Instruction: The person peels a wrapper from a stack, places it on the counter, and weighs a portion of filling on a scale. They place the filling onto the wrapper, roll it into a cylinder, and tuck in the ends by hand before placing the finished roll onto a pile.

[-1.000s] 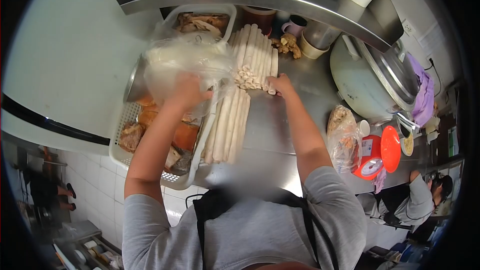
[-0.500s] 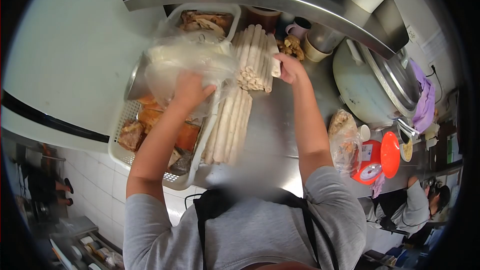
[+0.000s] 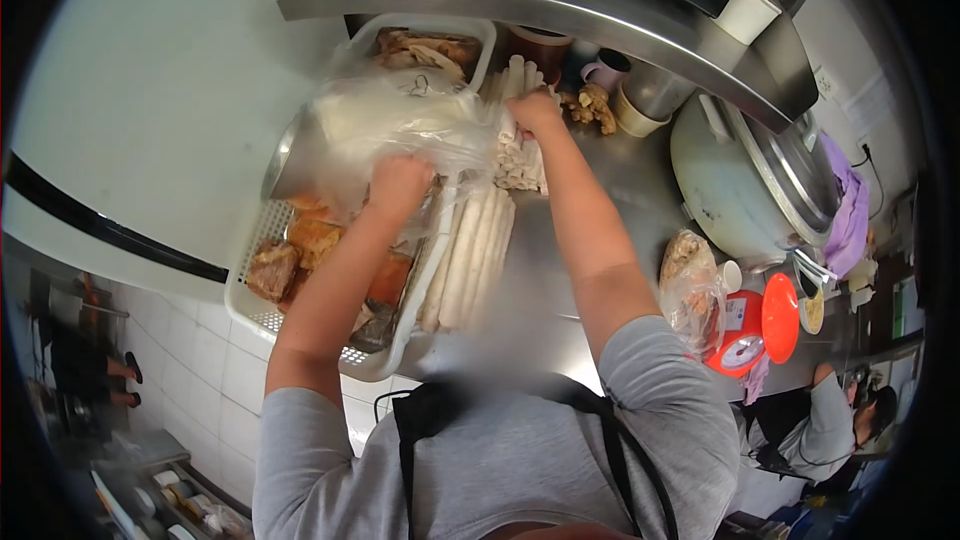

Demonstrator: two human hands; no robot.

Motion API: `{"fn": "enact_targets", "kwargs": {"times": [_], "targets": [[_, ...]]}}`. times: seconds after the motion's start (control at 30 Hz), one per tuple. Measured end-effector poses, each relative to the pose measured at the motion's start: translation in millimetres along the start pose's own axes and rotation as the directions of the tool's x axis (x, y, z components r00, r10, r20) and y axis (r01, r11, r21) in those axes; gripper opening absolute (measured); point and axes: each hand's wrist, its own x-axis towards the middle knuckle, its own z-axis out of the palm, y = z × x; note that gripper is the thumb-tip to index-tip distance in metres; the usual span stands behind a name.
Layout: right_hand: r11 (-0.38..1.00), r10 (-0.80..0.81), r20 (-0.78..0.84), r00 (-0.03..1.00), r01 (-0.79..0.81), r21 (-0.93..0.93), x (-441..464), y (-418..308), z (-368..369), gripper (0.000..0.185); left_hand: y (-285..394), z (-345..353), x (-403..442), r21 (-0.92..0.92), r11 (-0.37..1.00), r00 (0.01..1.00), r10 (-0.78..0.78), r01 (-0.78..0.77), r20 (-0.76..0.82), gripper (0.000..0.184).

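My left hand (image 3: 402, 186) is closed on the near edge of a clear plastic bag (image 3: 400, 125) with pale contents. The bag rests over a white perforated basket (image 3: 408, 345) holding brown meat pieces (image 3: 273, 270). On top of a stack of long white rolls (image 3: 519, 162) is my right hand (image 3: 534, 112), its fingers curled round a roll, partly hidden by the hand. A second row of white rolls (image 3: 468, 258) lies nearer me, beside the basket.
Behind are a white tub (image 3: 487, 58) of meat, ginger (image 3: 592, 108) and a mug (image 3: 606, 70). To the right stand a large lidded pot (image 3: 735, 185), a bagged item (image 3: 684, 285) and a red scale (image 3: 738, 335). Another person (image 3: 815, 425) is at far right.
My right hand has moved from the right side of the roll stack to its top, left and forward. My left hand has closed on the bag's edge. The camera view has shifted slightly.
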Motion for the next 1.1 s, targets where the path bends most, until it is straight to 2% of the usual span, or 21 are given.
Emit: {"fn": "enact_targets", "kwargs": {"times": [0.07, 0.13, 0.17, 0.2, 0.23, 0.27, 0.33, 0.43, 0.53, 0.63, 0.73, 0.83, 0.93, 1.03, 1.1], "targets": [[0.999, -0.033, 0.059, 0.998, 0.032, 0.03, -12.8, -4.7, -17.0, 0.044, -9.9, 6.7, 4.6, 0.03, 0.999, 0.999, 0.027, -0.026, -0.021, 0.024], [0.988, -0.152, 0.067, 0.986, 0.152, 0.006, -25.8, -9.3, -32.8, 0.038, -15.1, 3.8, 7.1, 0.106, 0.994, 1.0, 0.013, -0.011, -0.025, 0.026], [0.962, -0.129, 0.239, 0.963, 0.063, 0.266, -40.2, -12.5, -45.9, 0.036, -14.5, 0.3, 5.7, -0.041, 0.996, 0.993, -0.085, 0.082, -0.081, 0.026], [0.87, -0.149, 0.403, 0.903, -0.074, 0.487, -66.9, -22.0, -65.0, 0.034, -9.0, -11.3, 5.7, -0.192, 0.968, 0.974, -0.189, 0.163, -0.122, 0.027], [0.785, -0.331, 0.52, 0.788, -0.076, 0.615, -81.1, -15.5, -75.6, 0.034, -5.1, -23.6, 4.7, -0.342, 0.911, 0.945, -0.293, 0.229, -0.147, 0.028], [0.681, -0.511, 0.581, 0.633, -0.115, 0.723, -95.7, -9.5, -83.8, 0.035, -3.3, -37.6, 2.7, -0.39, 0.881, 0.938, -0.331, 0.267, -0.105, 0.026], [0.67, -0.671, 0.635, 0.383, -0.052, 0.74, -139.0, -16.9, -90.5, 0.037, -1.4, -60.0, -2.8, -0.476, 0.81, 0.919, -0.395, 0.343, -0.011, 0.029], [0.806, -0.571, 0.755, 0.321, 0.043, 0.591, -175.5, -31.9, -61.8, 0.044, -16.8, -64.4, 2.5, -0.437, 0.81, 0.906, -0.424, 0.39, 0.023, 0.029], [0.78, -0.595, 0.562, 0.575, 0.244, 0.577, -184.5, -33.8, -25.5, 0.059, -18.1, -90.6, 2.7, -0.672, 0.7, 0.955, -0.294, 0.241, 0.036, 0.025], [0.777, -0.463, 0.39, 0.796, 0.152, 0.611, -188.8, -49.2, -30.7, 0.081, -11.6, -117.8, -3.2, -0.838, 0.441, 0.937, -0.275, 0.322, 0.215, 0.024], [0.72, -0.596, 0.096, 0.797, 0.478, 0.503, -189.5, -50.1, -29.8, 0.095, 0.2, -149.7, -15.4, -0.78, 0.509, 0.925, -0.103, 0.364, 0.365, 0.026], [0.804, -0.592, 0.314, 0.742, 0.513, 0.301, -198.7, -53.7, -37.2, 0.099, -1.4, -151.5, -26.8, -0.561, 0.78, 0.941, -0.102, 0.276, 0.321, 0.028], [0.747, -0.657, 0.274, 0.702, 0.56, 0.358, -211.7, -47.3, -36.0, 0.091, 5.0, -171.4, -40.0, -0.736, 0.632, 0.937, 0.043, 0.243, 0.347, 0.025], [0.642, -0.76, 0.172, 0.627, 0.681, 0.352, -218.8, -40.7, -39.5, 0.065, 9.7, -182.1, -50.3, -0.775, 0.57, 0.922, 0.076, 0.273, 0.38, 0.023], [0.736, -0.664, 0.388, 0.64, 0.469, 0.488, -224.8, -42.8, -57.0, 0.047, 15.8, -189.3, -52.9, -0.816, 0.485, 0.909, 0.093, 0.315, 0.406, 0.028]]}}
